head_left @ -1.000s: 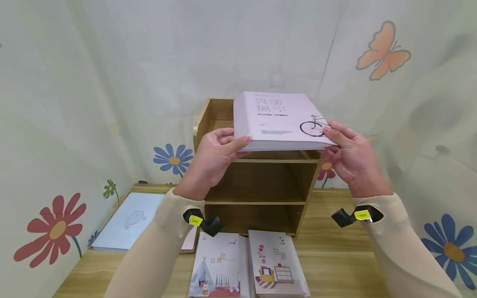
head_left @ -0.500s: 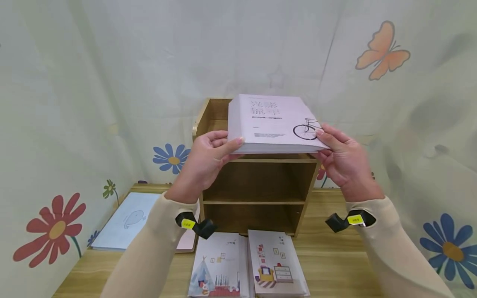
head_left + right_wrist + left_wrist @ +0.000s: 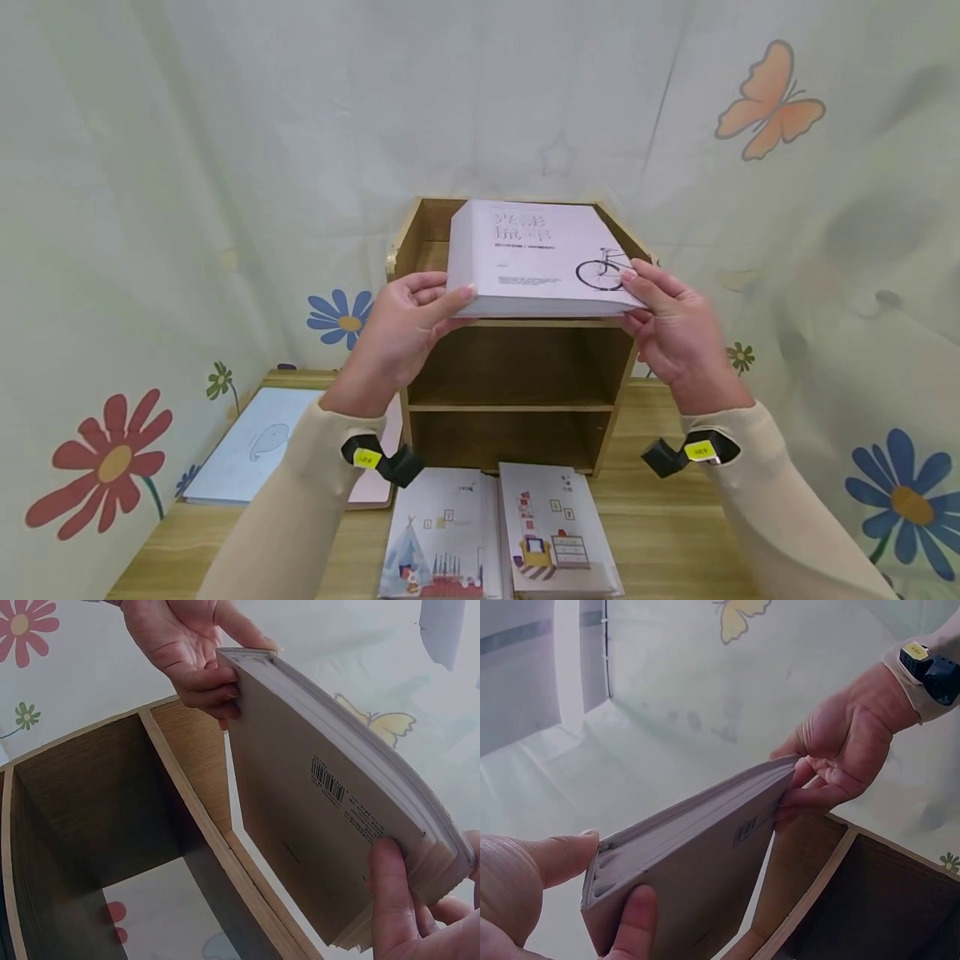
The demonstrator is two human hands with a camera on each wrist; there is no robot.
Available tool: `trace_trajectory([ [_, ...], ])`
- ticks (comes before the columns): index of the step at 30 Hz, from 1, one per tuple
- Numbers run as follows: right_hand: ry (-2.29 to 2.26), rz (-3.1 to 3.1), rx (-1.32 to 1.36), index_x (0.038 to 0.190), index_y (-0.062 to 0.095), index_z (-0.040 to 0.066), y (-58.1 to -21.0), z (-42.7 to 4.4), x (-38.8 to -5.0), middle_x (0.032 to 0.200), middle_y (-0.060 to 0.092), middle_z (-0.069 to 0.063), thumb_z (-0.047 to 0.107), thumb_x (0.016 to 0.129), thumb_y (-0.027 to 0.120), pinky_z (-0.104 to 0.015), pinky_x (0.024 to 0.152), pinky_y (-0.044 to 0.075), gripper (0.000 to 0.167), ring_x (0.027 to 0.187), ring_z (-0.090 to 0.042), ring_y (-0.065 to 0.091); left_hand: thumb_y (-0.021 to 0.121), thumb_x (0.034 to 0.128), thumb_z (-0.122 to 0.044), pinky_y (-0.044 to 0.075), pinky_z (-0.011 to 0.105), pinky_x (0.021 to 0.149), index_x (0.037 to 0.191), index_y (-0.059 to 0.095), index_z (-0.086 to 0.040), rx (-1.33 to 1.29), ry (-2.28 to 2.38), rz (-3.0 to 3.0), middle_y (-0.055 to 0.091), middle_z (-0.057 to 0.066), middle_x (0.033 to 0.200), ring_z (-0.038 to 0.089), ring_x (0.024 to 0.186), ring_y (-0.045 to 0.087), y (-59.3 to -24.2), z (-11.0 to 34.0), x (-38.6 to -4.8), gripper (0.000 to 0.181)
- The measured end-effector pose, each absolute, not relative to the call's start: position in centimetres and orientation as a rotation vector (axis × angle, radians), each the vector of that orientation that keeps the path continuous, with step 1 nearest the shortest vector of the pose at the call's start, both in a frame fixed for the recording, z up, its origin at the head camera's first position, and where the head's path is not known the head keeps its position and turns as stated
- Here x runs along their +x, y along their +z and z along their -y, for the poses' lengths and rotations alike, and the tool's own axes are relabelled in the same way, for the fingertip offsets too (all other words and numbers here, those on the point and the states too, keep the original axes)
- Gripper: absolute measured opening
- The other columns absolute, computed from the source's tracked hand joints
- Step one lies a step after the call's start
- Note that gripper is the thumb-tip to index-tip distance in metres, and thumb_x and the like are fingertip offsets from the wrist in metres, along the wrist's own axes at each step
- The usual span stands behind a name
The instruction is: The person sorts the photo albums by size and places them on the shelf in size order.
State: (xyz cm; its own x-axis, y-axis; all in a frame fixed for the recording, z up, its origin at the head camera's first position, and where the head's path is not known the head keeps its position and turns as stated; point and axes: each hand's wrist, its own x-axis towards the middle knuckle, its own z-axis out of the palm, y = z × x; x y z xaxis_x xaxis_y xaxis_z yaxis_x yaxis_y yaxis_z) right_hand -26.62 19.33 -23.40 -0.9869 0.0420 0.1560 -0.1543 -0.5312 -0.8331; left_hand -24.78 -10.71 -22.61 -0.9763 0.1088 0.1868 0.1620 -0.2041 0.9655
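A thick pale book [image 3: 540, 250] with a bicycle on its cover lies nearly flat between both hands, just over the top compartment of a small wooden bookshelf [image 3: 517, 408]. At its near left corner, my left hand [image 3: 405, 329] grips the book, thumb [image 3: 461, 296] on the cover and fingers under it. My right hand [image 3: 678, 329] pinches the near right corner beside the bicycle. Underneath, a barcode [image 3: 328, 780] shows on the back cover in the right wrist view. Most of the top compartment's floor is hidden by the book.
Two illustrated books, the left one [image 3: 435, 533] and the right one [image 3: 555, 533], lie on the wooden table [image 3: 675, 492] before the bookshelf. A light blue whale book [image 3: 255, 442] and a pink one [image 3: 378, 475] lie left. A printed curtain [image 3: 262, 125] hangs behind.
Both hands have moved left and slightly down with the book, bringing it lower over the bookshelf's top compartment. The grip looks the same, and the books on the table stay put.
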Motion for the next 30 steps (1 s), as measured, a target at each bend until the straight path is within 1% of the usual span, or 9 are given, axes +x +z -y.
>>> trace_trajectory([
  [3, 2.659, 1.450, 0.184, 0.137, 0.066, 0.008, -23.7, -19.2, -26.6, 0.122, 0.067, -0.006, 0.008, 0.085, 0.083, -0.028, 0.076, 0.064, 0.054, 0.083, -0.019, 0.076, 0.072, 0.0960, -0.011, 0.059, 0.034, 0.097, 0.135, 0.055, 0.001, -0.311, -2.372, 1.982, 0.067, 0.019, 0.130, 0.023, 0.107, 0.072, -22.8, 10.8, -24.8, 0.044],
  [7, 2.652, 1.458, 0.162, 0.142, 0.062, 0.009, -23.9, -19.1, -26.6, 0.120, 0.069, -0.005, 0.009, 0.084, 0.084, -0.028, 0.078, 0.064, 0.062, 0.083, -0.018, 0.076, 0.072, 0.0962, -0.011, 0.058, 0.038, 0.100, 0.136, 0.053, 0.001, -0.294, -2.397, 1.976, 0.067, 0.019, 0.130, 0.024, 0.107, 0.071, -23.2, 10.9, -25.0, 0.045],
  [10, 2.646, 1.473, 0.140, 0.143, 0.060, 0.010, -24.2, -18.9, -26.4, 0.124, 0.067, -0.005, 0.011, 0.083, 0.085, -0.028, 0.079, 0.064, 0.065, 0.084, -0.018, 0.076, 0.072, 0.0959, -0.010, 0.059, 0.036, 0.097, 0.137, 0.051, 0.001, -0.286, -2.415, 1.972, 0.066, 0.018, 0.127, 0.022, 0.105, 0.071, -23.5, 11.0, -25.1, 0.047],
  [14, 2.651, 1.477, 0.133, 0.142, 0.062, 0.011, -24.5, -18.8, -26.3, 0.125, 0.066, -0.005, 0.013, 0.083, 0.085, -0.027, 0.080, 0.063, 0.063, 0.086, -0.017, 0.077, 0.073, 0.0952, -0.010, 0.060, 0.034, 0.094, 0.139, 0.049, 0.001, -0.287, -2.426, 1.974, 0.067, 0.014, 0.123, 0.020, 0.103, 0.071, -23.8, 11.3, -25.1, 0.051],
  [17, 2.651, 1.485, 0.126, 0.142, 0.062, 0.011, -24.7, -18.6, -26.4, 0.121, 0.068, -0.004, 0.014, 0.083, 0.085, -0.027, 0.081, 0.063, 0.063, 0.086, -0.017, 0.077, 0.073, 0.0952, -0.010, 0.060, 0.034, 0.094, 0.139, 0.049, 0.000, -0.284, -2.427, 1.972, 0.067, 0.012, 0.121, 0.019, 0.102, 0.071, -24.0, 11.5, -25.0, 0.051],
  [19, 2.650, 1.491, 0.121, 0.143, 0.060, 0.011, -24.8, -18.6, -26.4, 0.121, 0.069, -0.004, 0.015, 0.083, 0.085, -0.027, 0.081, 0.063, 0.065, 0.086, -0.017, 0.077, 0.073, 0.0953, -0.010, 0.060, 0.033, 0.094, 0.138, 0.050, 0.000, -0.281, -2.426, 1.970, 0.068, 0.012, 0.120, 0.019, 0.102, 0.072, -24.2, 11.6, -25.0, 0.050],
  [25, 2.645, 1.508, 0.114, 0.149, 0.053, 0.010, -25.1, -18.4, -26.4, 0.125, 0.067, -0.005, 0.017, 0.083, 0.086, -0.028, 0.084, 0.062, 0.074, 0.089, -0.017, 0.077, 0.072, 0.0956, -0.010, 0.059, 0.035, 0.096, 0.138, 0.050, 0.000, -0.287, -2.427, 1.956, 0.069, 0.012, 0.121, 0.019, 0.102, 0.073, -24.5, 11.8, -24.9, 0.049],
  [30, 2.636, 1.531, 0.103, 0.149, 0.053, 0.011, -25.3, -18.3, -26.5, 0.129, 0.065, -0.006, 0.019, 0.084, 0.085, -0.029, 0.085, 0.062, 0.073, 0.092, -0.018, 0.078, 0.071, 0.0961, -0.010, 0.060, 0.034, 0.095, 0.139, 0.048, 0.001, -0.300, -2.418, 1.963, 0.070, 0.009, 0.116, 0.017, 0.100, 0.073, -24.7, 12.0, -25.1, 0.050],
])
